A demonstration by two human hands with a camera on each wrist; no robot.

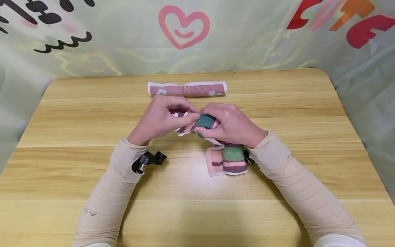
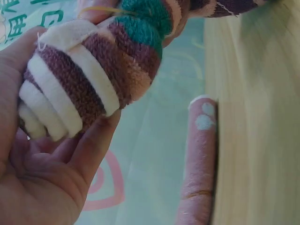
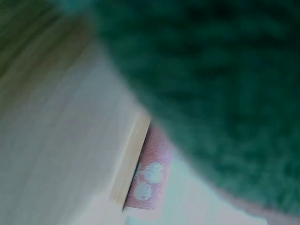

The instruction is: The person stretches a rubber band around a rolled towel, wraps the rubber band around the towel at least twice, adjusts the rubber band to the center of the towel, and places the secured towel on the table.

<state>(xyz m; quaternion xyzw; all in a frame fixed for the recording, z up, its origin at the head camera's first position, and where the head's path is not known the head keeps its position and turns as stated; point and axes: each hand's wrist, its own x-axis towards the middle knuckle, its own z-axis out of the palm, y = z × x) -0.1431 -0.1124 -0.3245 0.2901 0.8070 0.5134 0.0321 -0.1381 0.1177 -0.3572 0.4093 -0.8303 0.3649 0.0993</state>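
Note:
Both hands hold a striped rolled towel (image 1: 206, 121) in green, plum, pink and white above the middle of the table. My left hand (image 1: 168, 118) is around one end, thumb and index finger meeting near its narrowed middle. In the left wrist view, that rolled end (image 2: 89, 84) shows its layered white edges, and a thin tan elastic band (image 2: 99, 9) stretches beside the pinched-in green part. My right hand (image 1: 228, 123) grips the green section, thumb below and fingers above. The towel's other end (image 1: 233, 159) hangs below the right hand, with a pink flap beside it.
A second rolled towel (image 1: 188, 90), mauve with pale flowers and cinched at its middle, lies near the back of the wooden table (image 1: 77, 120). A patterned cloth backdrop (image 1: 129, 37) stands behind the table and at its sides.

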